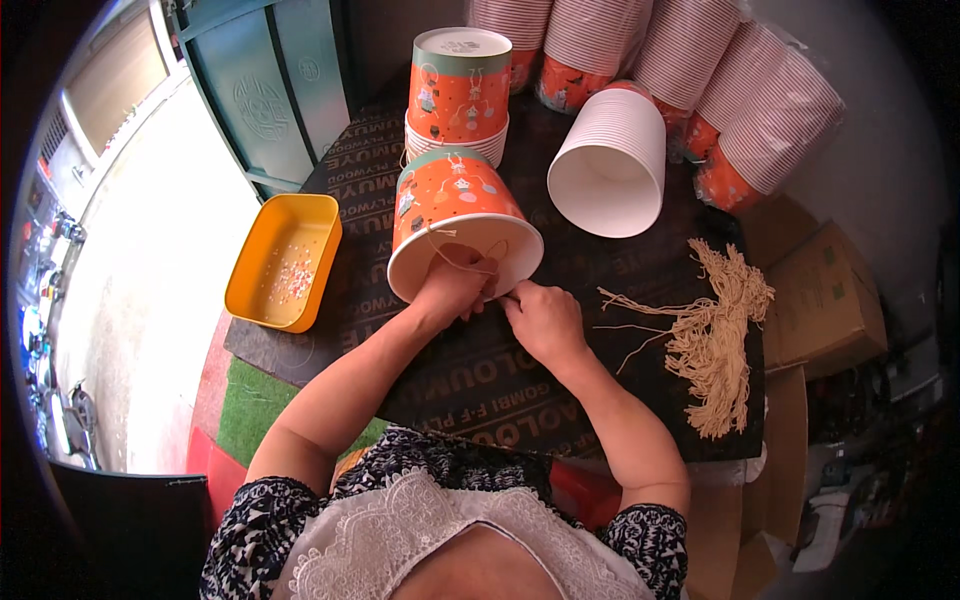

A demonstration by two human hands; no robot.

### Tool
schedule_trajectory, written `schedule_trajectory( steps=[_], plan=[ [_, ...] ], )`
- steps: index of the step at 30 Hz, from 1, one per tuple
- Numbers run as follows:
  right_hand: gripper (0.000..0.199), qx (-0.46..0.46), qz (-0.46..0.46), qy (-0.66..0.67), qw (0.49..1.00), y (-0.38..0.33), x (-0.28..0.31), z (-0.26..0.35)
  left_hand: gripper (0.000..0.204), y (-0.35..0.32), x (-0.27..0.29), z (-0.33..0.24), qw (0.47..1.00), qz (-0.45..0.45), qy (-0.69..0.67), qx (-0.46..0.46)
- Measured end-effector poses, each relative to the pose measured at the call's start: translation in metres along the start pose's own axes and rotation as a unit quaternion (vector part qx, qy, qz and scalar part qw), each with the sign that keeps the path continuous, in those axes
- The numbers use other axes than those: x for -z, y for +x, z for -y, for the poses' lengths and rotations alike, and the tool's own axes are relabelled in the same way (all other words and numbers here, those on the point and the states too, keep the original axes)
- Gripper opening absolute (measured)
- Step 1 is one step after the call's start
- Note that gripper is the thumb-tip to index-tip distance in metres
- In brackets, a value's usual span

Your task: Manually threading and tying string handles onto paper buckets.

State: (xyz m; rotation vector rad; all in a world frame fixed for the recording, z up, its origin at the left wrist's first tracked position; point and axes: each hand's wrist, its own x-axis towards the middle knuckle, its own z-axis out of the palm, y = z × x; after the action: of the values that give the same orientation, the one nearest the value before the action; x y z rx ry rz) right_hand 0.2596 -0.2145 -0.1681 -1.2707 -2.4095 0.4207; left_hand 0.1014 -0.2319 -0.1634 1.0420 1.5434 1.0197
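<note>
2 hands (548, 318) touch a tilted orange bucket (458, 190) strung with cord (441, 232).

the head view looks from the wearer's head steeply down and a little forward, past the lace collar (365, 540) at the bottom middle of the frame. the left hand (455, 283) and right hand (548, 320) lie near the centre, close to the lens, over the black plywood tabletop (480, 390). the wide fisheye also takes in bright ground (140, 300) at the left and wrapped paper tubs (775, 120) at the upper right; dark curved borders close the corners.
</note>
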Motion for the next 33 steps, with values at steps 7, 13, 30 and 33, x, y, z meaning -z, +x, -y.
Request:
schedule_trajectory(
  steps=[7, 13, 30, 33],
  plan=[
    [0.013, 0.043, 0.003, 0.017, 0.999, 0.000, -0.006, -0.003, 0.025, 0.001, -0.002, 0.002, 0.999, -0.033, -0.006, -0.026],
    [0.009, 0.053, 0.025, 0.051, 0.997, 0.004, -0.008, -0.007, 0.025, 0.005, 0.000, 0.007, 0.999, -0.013, 0.015, -0.047],
    [0.016, -0.002, -0.085, 0.211, 0.974, 0.010, -0.019, -0.011, 0.010, 0.002, 0.007, 0.010, 0.984, 0.088, 0.113, -0.108],
    [0.016, -0.030, -0.078, 0.266, 0.960, 0.009, -0.022, -0.010, 0.010, 0.008, 0.006, 0.021, 0.943, 0.047, 0.186, -0.274]
  ],
)
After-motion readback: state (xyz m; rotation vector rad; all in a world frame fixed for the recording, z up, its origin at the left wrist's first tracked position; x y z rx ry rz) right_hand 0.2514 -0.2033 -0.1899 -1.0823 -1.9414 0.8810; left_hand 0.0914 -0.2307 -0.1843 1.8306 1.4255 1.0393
